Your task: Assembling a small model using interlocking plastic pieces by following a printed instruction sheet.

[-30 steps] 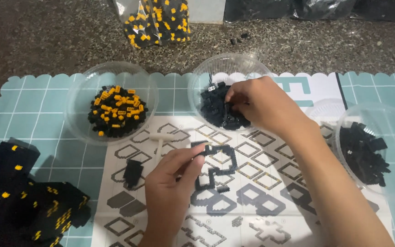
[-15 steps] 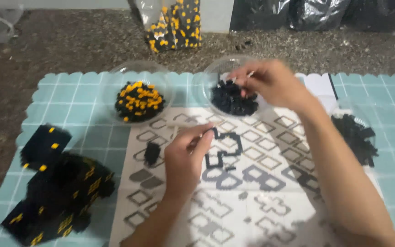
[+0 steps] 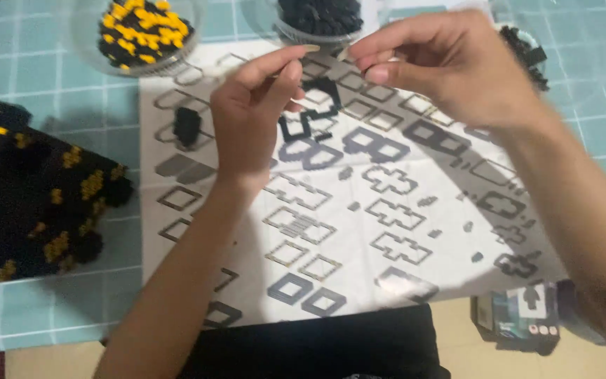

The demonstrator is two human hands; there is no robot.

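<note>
Both hands have risen off the printed sheet (image 3: 415, 231): right hand (image 3: 443, 70) and left hand (image 3: 254, 116) meet fingertip to fingertip, pinched on something too small to make out. Black pieces (image 3: 310, 116) lie just below that grip; best keep it steady.

Black, yellow, teal and white

A white sheet (image 3: 401, 231) printed with grey and black outlines lies on a teal gridded mat (image 3: 29, 77); black-and-yellow bricks (image 3: 142, 31) fill one bowl, black bricks (image 3: 320, 14) another, beside a black, yellow-dotted model (image 3: 29, 203).
</note>
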